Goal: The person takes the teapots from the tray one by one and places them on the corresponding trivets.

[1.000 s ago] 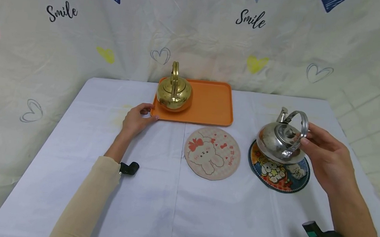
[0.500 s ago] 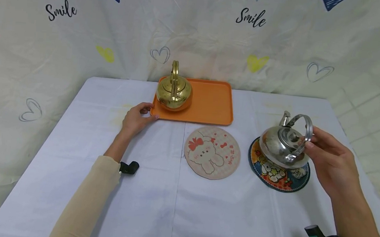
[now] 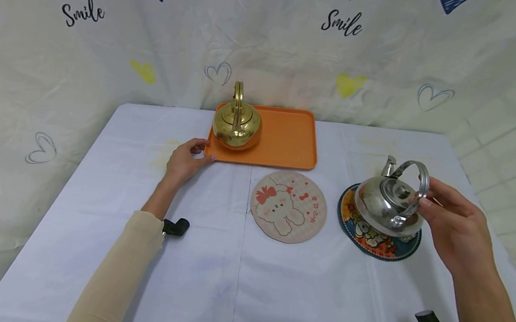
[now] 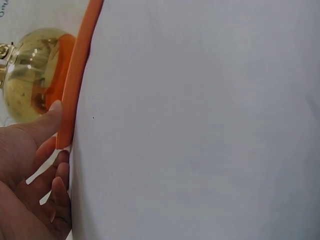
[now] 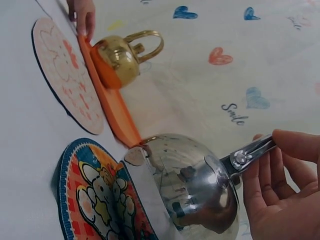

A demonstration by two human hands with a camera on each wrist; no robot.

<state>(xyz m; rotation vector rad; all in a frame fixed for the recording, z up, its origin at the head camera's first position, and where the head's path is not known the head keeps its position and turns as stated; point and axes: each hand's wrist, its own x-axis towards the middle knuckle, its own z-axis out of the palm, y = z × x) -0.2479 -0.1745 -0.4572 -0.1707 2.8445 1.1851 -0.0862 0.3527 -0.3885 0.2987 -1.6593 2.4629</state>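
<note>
Now your right hand [image 3: 460, 222], pinching the silver kettle [image 3: 379, 206] by its handle [image 3: 424, 186], has drawn it further over the colourful mat [image 3: 371, 245], so it looks better centred, while your left hand [image 3: 185, 161] grips the orange tray [image 3: 289, 138].

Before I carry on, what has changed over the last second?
The silver kettle has moved toward the person and slightly right, covering more of the blue mat. The right hand moved with it, keeping its hold. Nothing was newly grasped or released. The left hand stays at the near left corner of the tray; the tray, gold kettle and pale mat stayed put.
</note>
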